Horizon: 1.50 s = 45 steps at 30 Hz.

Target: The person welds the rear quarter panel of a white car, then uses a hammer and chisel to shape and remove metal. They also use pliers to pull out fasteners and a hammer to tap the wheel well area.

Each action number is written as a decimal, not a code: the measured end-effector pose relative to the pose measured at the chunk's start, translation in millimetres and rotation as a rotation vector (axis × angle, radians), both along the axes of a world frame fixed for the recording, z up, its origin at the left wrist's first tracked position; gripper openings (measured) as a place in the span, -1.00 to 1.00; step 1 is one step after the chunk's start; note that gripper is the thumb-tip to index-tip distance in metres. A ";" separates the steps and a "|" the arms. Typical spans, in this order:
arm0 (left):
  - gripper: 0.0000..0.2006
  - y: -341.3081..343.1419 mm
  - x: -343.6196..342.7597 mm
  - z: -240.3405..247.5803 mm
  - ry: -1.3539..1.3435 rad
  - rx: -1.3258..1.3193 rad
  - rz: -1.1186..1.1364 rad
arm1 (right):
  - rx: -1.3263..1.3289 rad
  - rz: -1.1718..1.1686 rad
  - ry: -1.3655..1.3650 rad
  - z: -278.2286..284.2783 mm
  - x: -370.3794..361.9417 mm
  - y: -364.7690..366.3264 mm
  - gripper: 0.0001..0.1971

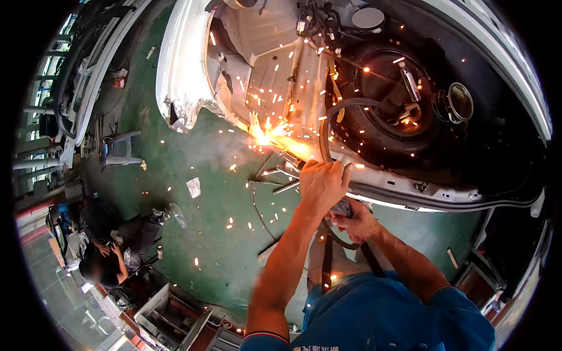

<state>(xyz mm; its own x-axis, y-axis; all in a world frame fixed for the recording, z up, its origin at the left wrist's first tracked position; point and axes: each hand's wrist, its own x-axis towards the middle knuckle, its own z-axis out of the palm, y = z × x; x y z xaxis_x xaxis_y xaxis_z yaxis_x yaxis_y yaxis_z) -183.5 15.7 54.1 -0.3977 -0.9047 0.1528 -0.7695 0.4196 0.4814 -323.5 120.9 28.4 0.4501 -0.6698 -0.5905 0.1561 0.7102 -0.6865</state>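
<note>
My left hand (321,184) grips the front of a cutting tool (293,161) whose tip throws bright sparks (263,137) at the lower edge of a white car body (187,70). Close behind it, my right hand (354,222) holds the tool's rear handle (342,207). A dark hose (328,126) loops from the tool up into the open trunk. Sparks scatter over the trunk floor and the green ground. A spare tyre (386,99) lies in the trunk well just beyond my hands.
A person (111,254) crouches on the green floor (199,234) at lower left beside an open tool cart (170,319). A grey plastic stool (120,149) stands at left. Metal strips (275,181) lie under the sparks. Another car body (88,76) is at far left.
</note>
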 end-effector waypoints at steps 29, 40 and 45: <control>-0.67 -2.8 -3.0 -7.9 0.128 -0.141 0.004 | -0.093 0.044 0.116 -17.3 -1.8 -0.1 -0.66; -0.65 -1.8 -2.2 -10.8 0.087 -0.098 0.034 | -0.050 0.067 0.123 -2.9 -1.4 -8.6 -0.67; -0.63 -0.2 -1.9 -11.9 0.091 -0.084 0.045 | -0.016 0.046 0.060 0.0 -1.9 -10.0 -0.65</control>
